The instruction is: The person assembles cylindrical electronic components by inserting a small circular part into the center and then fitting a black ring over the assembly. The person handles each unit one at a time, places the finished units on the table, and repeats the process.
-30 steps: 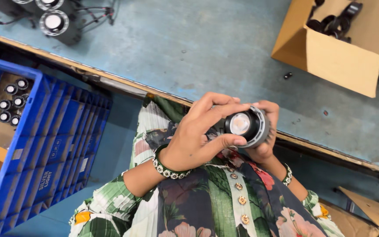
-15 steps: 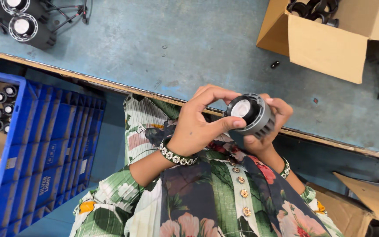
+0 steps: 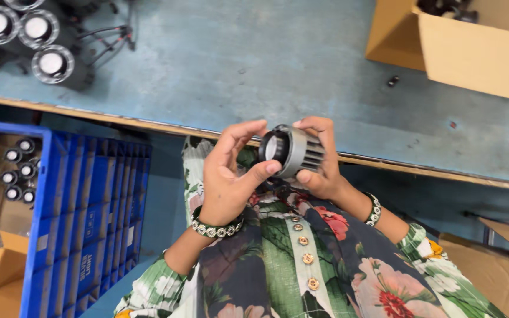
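Grey finned lamp housing (image 3: 293,151) sits between our hands, lens tilted toward us for a look: left hand (image 3: 226,176) pinches its rim, right hand (image 3: 319,162) cradles the fins, just above the blue counter (image 3: 219,65) edge.

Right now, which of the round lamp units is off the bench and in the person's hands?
The grey finned lamp unit, held between the left hand and right hand above the bench edge. The other lamp units sit clustered at the bench's far-left corner.
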